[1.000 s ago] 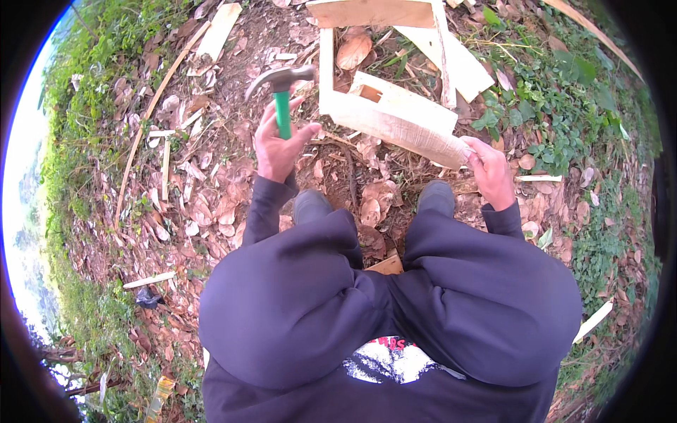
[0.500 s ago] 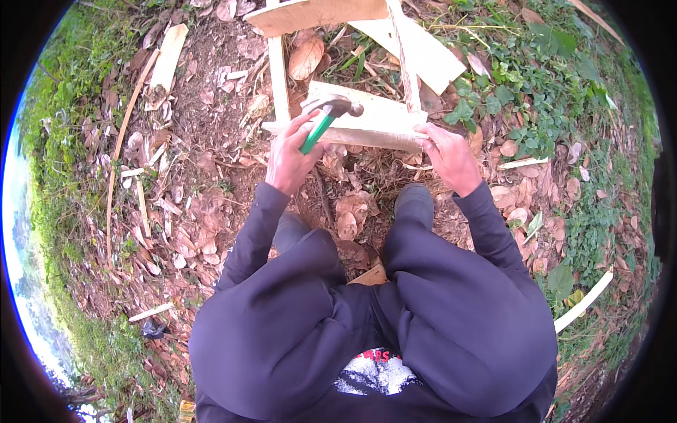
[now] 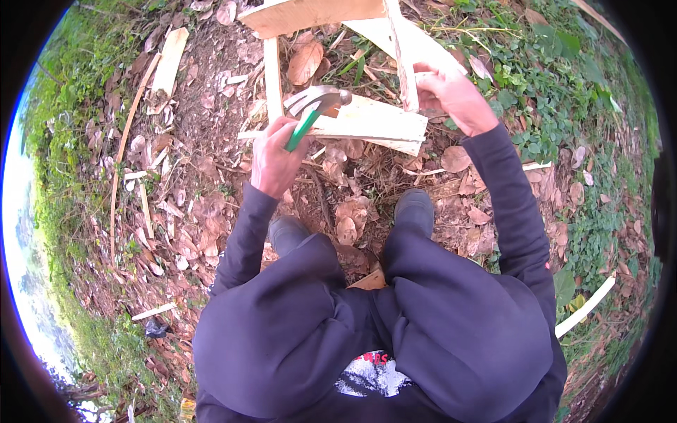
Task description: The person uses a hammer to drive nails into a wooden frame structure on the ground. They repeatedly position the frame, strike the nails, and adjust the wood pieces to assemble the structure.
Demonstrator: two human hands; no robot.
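My left hand [image 3: 273,156] is closed around the green handle of a claw hammer [image 3: 305,128], its metal head pointing up and to the right. That hand also meets the left end of a pale plank [image 3: 367,128], which lies slanted across the near end of a wooden frame. A second board shows partly beneath this plank. At the frame's right side, my right hand [image 3: 455,95] has its fingers bent against the side rail [image 3: 403,63]; the fingertips are partly hidden. The frame's left rail [image 3: 273,77] and far crosspiece [image 3: 317,15] are bare pale wood.
A wide loose board [image 3: 437,53] lies behind the frame's right side. Another board [image 3: 169,60] and a long thin strip [image 3: 127,141] lie at the left. Dry leaves and wood scraps litter the soil. Green plants grow on the right. My boots [image 3: 414,209] stand before the frame.
My right hand has left the plank's right end and moved up to the side rail. The plank has swung and shifted left, and my left hand with the hammer has moved slightly left.
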